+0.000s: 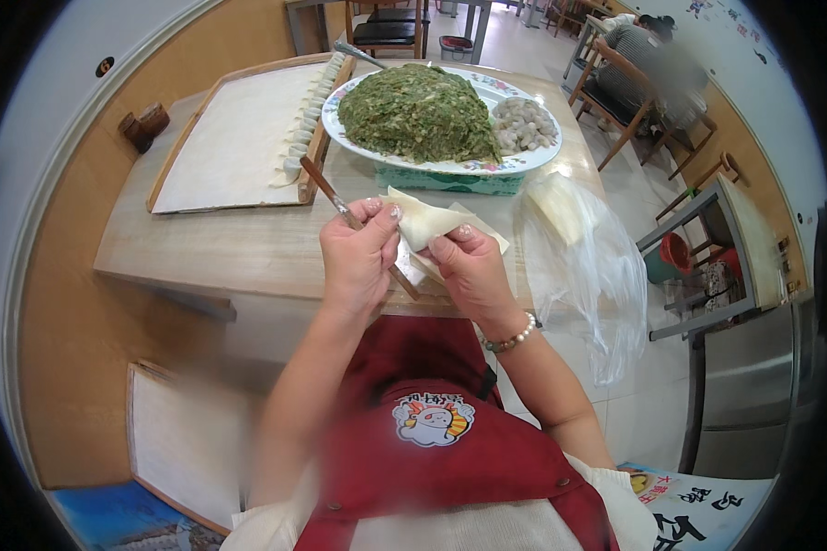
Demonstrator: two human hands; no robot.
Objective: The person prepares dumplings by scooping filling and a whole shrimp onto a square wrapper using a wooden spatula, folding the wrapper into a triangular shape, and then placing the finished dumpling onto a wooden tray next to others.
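Both hands hold a folded wonton wrapper [424,219] between thumbs and fingers above the table's front edge. My left hand [362,251] pinches its left corner and also grips a thin wooden stick [324,182] that slants through the fist. On the wrapper's right side, my right hand [468,265] pinches the dough; whatever it encloses is hidden. More flat wrappers [493,234] lie beneath the hands. Behind them, an oval floral plate [448,167] carries a large mound of green filling [417,113] and a heap of peeled shrimp [524,125].
The plate rests on a green box [448,180]. At left lies a wood-framed tray [238,138], a row of wontons [310,117] along its right side. A plastic bag [586,275] with wrappers hangs over the right edge. Seated people [627,69] are at back right.
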